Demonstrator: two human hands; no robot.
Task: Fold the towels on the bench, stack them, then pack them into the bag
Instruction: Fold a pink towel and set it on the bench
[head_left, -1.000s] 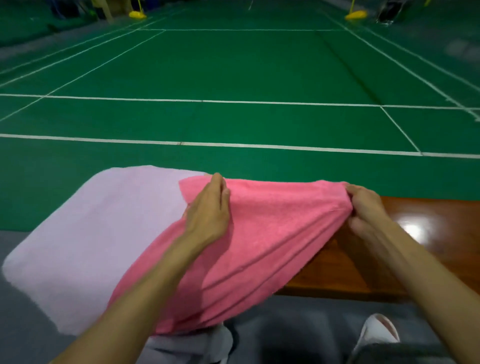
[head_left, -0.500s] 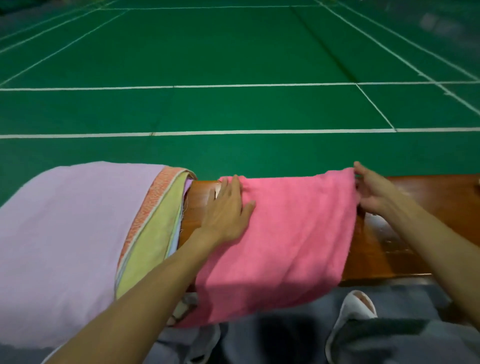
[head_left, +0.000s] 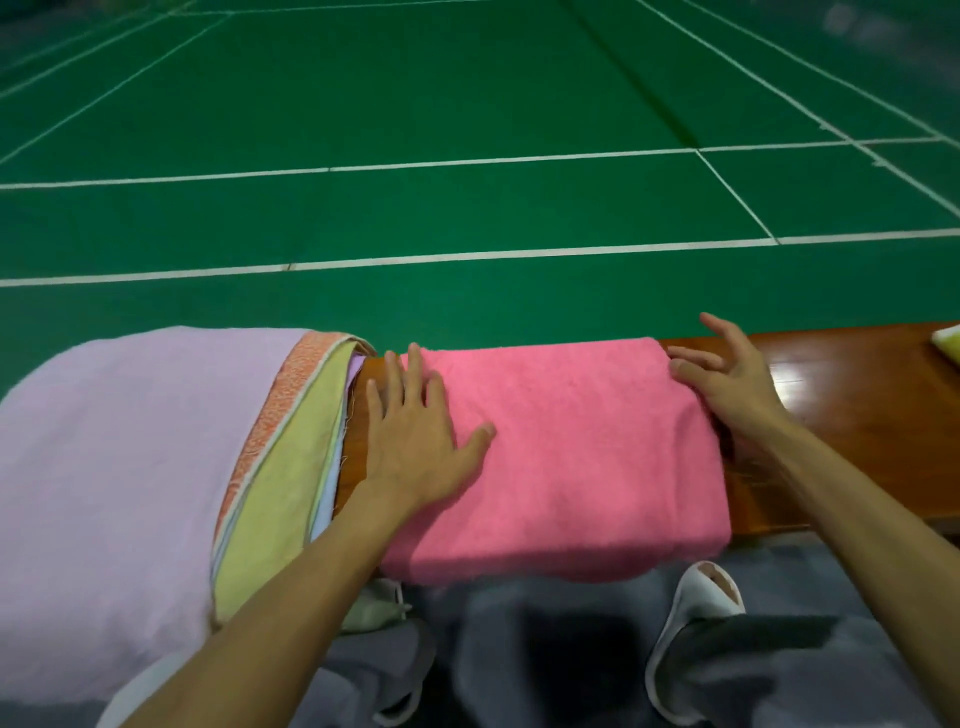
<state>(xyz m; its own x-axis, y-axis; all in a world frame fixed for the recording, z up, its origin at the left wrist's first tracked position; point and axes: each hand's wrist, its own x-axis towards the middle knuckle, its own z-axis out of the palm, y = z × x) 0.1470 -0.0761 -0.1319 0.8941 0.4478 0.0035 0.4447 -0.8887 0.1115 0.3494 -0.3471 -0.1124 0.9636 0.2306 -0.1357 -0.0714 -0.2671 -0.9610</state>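
pink towel (head_left: 582, 457) lies folded on the bench (head_left: 857, 374), centre of the frame, a hand at each end
left hand (head_left: 415, 436) rests on the towel's left edge, fingers straight and spread, gripping nothing; right hand (head_left: 737, 384) sits at its right edge, fingers loose and splayed, holding nothing. the towel's near side hangs over the bench front. at lower left a lilac towel (head_left: 114, 467) lies over a yellow-green towel (head_left: 280, 467).

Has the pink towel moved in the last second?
Yes. The pink towel went down and right: it overlapped the lilac towel, now it lies on the bench, apart from it.
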